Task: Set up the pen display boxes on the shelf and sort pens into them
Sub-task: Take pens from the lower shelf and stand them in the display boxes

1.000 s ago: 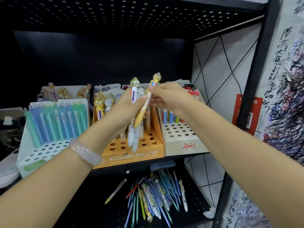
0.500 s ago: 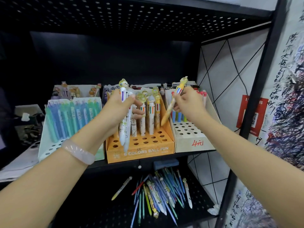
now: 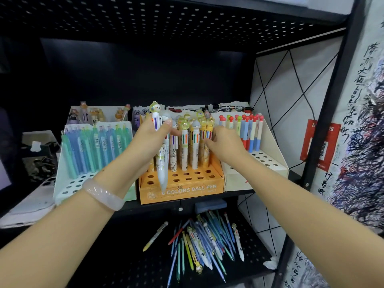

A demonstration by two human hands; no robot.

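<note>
The orange display box (image 3: 188, 190) marked "6 COLORS BALL PEN" stands mid-shelf with a back row of character-topped pens. My left hand (image 3: 148, 142) grips a small bunch of white multi-colour pens (image 3: 161, 165) upright in front of the box's left side. At the right end of the row, my right hand (image 3: 225, 147) pinches a yellow pen (image 3: 208, 132) that stands in the box. A mint box (image 3: 68, 185) of blue and green pens is on the left. On the right, a cream box (image 3: 272, 163) holds red-topped pens.
More boxes with character pens (image 3: 93, 114) stand behind the front row. On the lower shelf lies a loose pile of pens (image 3: 204, 242) with a dark eraser-like block (image 3: 209, 205) behind it. A black shelf post (image 3: 324, 113) rises on the right.
My right hand carried the yellow pen down and right from my left hand, and the pen now stands at the right end of the orange box's row. The left hand stayed holding the white pens.
</note>
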